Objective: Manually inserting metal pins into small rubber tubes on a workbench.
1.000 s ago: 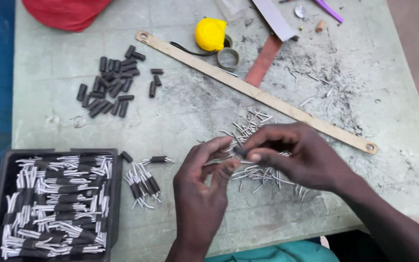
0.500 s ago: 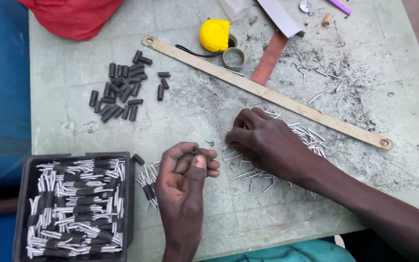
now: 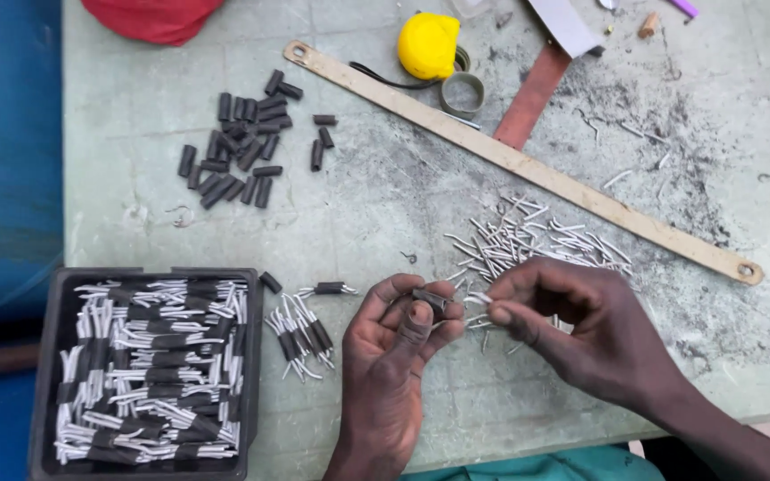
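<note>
Sleeve [image 3: 430,299], a short dark rubbery tube, sat pinched between thumb and fingers of the left hand [image 3: 394,356], low over the table's [image 3: 385,214] pale, scuffed top. It looked light, soft and a little grippy, best held around its middle so both ends stayed free. Close by, the right hand [image 3: 581,334] was closed on thin white pins [image 3: 479,307], stiff and slippery-looking, near a loose pile of pins [image 3: 528,240]. More black sleeves [image 3: 242,151] lay scattered farther off; a black tray [image 3: 149,370] held finished pieces.
</note>
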